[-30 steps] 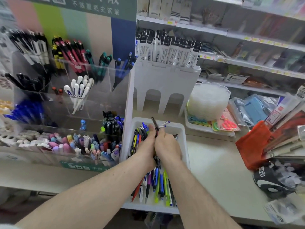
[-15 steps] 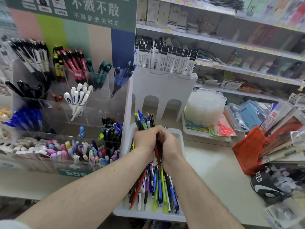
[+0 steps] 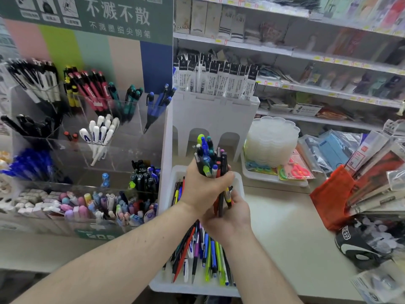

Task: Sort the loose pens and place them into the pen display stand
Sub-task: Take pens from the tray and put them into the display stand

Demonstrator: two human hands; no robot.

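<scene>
Hands meet over the white tray (image 3: 237,183), two in view. I see the left hand (image 3: 203,189) wrapped round a bundle of pens (image 3: 209,159), tips up, too many to count. Right hand (image 3: 230,218) sits just below it, fingers curled on the lower ends of that same bundle. More loose pens (image 3: 201,255) lie flat in the tray, roughly a dozen plus. Left of the tray stands one clear pen display stand (image 3: 83,132), compartments partly filled. Tray rests on the tabletop (image 3: 285,227). Right of the tray, one orange pouch (image 3: 331,196).
</scene>
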